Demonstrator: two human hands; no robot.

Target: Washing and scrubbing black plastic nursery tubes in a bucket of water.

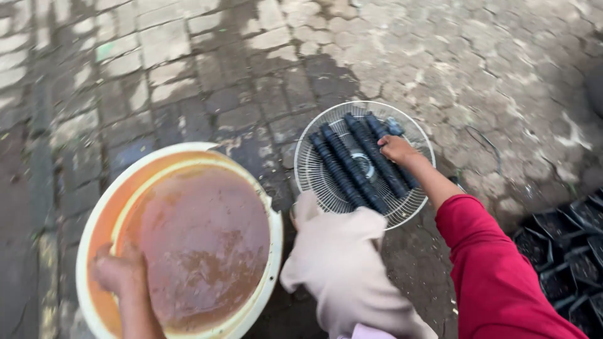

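My left hand point(118, 270) grips the near left rim of a large white basin point(100, 213) filled with muddy brown water point(201, 238). My right hand point(397, 149), in a red sleeve, rests on dark ribbed tubes point(352, 164) lying in a round white wire grille point(320, 179) on the ground. The fingers are curled over the upper end of one tube. Several of these black tubes lie side by side across the grille.
A pale beige cloth point(342, 263) hangs below the grille, between basin and red sleeve. Black plastic trays point(565, 251) sit at the right edge. The ground is wet, cracked paving stones point(207, 81), darker around the basin.
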